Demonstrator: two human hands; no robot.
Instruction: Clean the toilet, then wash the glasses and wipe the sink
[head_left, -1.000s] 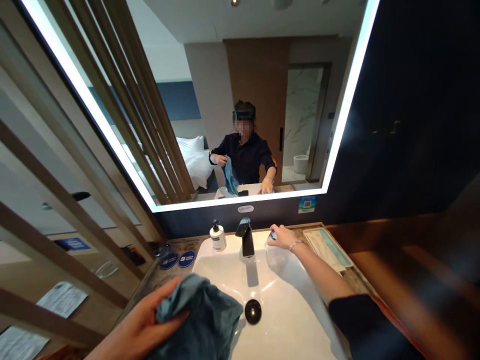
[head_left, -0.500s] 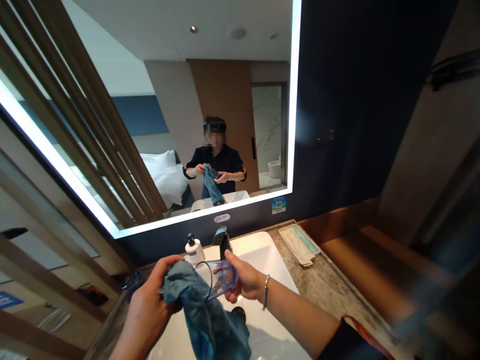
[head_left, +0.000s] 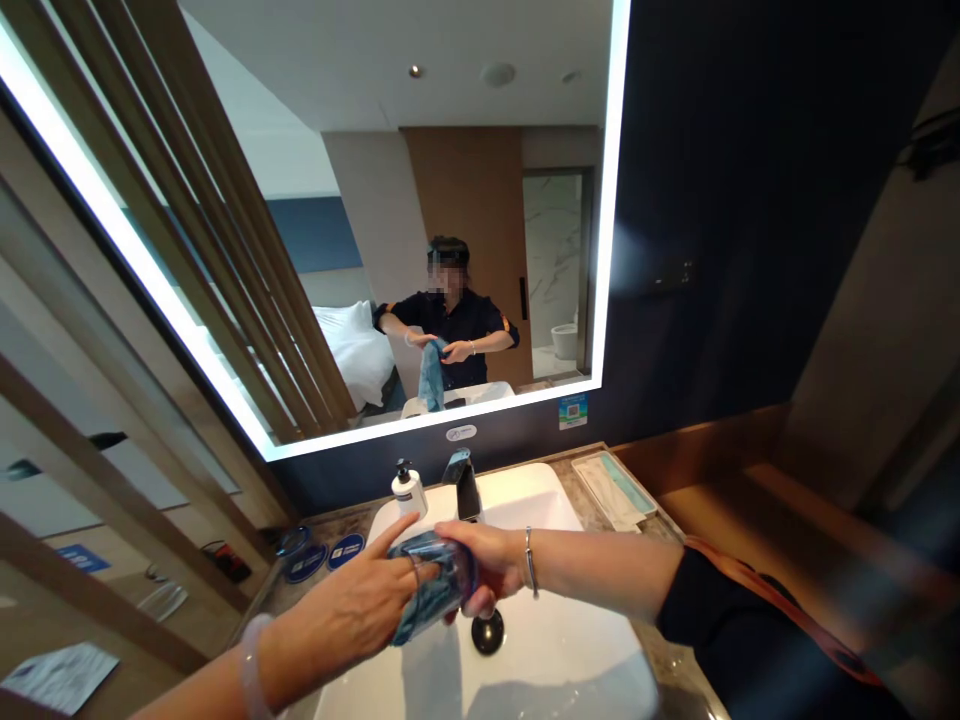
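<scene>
While right hand [head_left: 491, 565] clasps glass [head_left: 460, 572], left hand [head_left: 360, 610] clenches cloth [head_left: 421, 602]; faucet [head_left: 466, 490] behind, sink [head_left: 559, 650] below.

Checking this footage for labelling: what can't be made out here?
Head view:
The clear drinking glass: mostly hidden by left hand, right hand and the blue-grey cloth stuffed in it.
The white pump bottle: label too small.
The white printed sheet: print blurred, unreadable.

- Stone counter [head_left: 352, 520] runs under the mirror.
- White sink [head_left: 555, 650] is set in it, faucet [head_left: 466, 485] behind.
- Soap bottle [head_left: 409, 490] stands left of the faucet.
- Two blue discs [head_left: 306, 563] lie far left.
- Tray [head_left: 615, 487] lies right.
</scene>
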